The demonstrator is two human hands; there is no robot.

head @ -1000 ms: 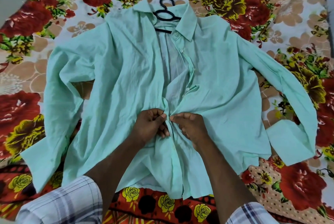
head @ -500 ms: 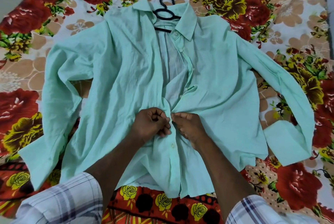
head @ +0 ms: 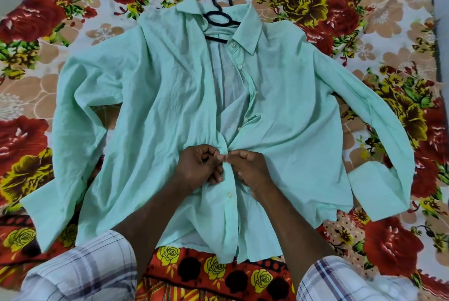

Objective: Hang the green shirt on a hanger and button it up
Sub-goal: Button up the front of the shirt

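While the green shirt [head: 279,118] lies face up, sleeves spread, on a floral bedsheet [head: 364,21], a black hanger [head: 220,18] shows at its collar. Left hand [head: 198,168] and right hand [head: 250,169] meet at mid-placket, fingers pinched closed on the fabric edges (thumbs nearly touching). One button [head: 229,194] just below appears fastened; the upper front lies open.

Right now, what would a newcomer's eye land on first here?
The green shirt spread flat, sleeves out, across the floral bedsheet. At its middle the left hand and right hand meet at the front placket, pinching it as if fastening a button. A black hanger hook pokes from the collar at the top.
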